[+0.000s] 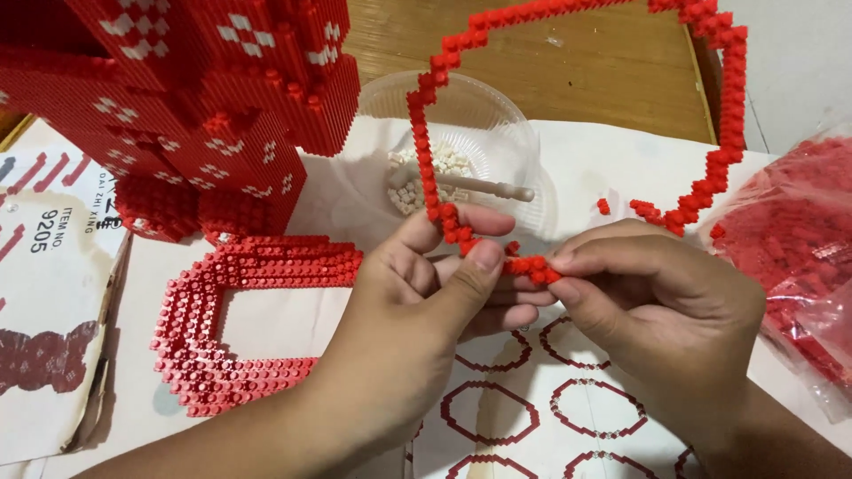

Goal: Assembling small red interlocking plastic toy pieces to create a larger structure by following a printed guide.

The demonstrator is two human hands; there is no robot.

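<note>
A thin open ring of small red bricks rises in front of me, one brick wide, curving from its lower edge up past the top of the view. My left hand pinches the ring's lower left part between thumb and fingers. My right hand pinches the ring's bottom end at the red bricks, thumb and forefinger closed on them. Both hands meet there, above a printed instruction sheet showing red ring outlines.
A large red and white brick build stands at the back left, with a flat red brick frame lying before it. A clear plastic bowl holds white bricks and a wooden stick. A bag of red bricks lies right. A few loose red bricks lie on the paper.
</note>
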